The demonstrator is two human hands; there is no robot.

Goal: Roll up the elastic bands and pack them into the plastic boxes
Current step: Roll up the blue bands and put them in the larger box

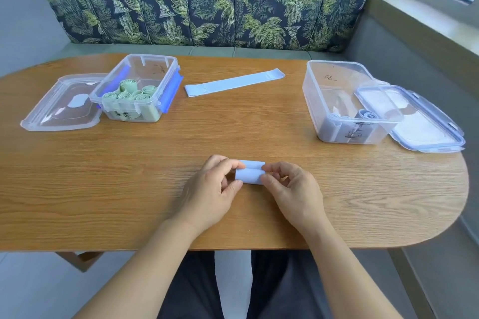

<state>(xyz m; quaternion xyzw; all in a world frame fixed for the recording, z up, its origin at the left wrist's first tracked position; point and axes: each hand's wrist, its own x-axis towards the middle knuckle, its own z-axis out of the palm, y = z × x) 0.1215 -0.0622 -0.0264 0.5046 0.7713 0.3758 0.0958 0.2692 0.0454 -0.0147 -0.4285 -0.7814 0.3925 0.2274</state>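
A light blue elastic band (249, 173), rolled almost to its end, lies on the wooden table (129, 176) in front of me. My left hand (211, 189) pinches its left end and my right hand (290, 189) pinches its right end. A second blue band (234, 82) lies flat and unrolled at the table's far middle. The clear plastic box (137, 85) at far left holds several rolled green bands (129, 94). The clear box (344, 103) at far right holds rolled blue bands (365, 115).
The left box's lid (62, 103) lies flat beside it on the left. The right box's lid (414, 122) leans against that box on its right, near the table's rounded end. A leaf-patterned sofa (202, 2) stands behind the table.
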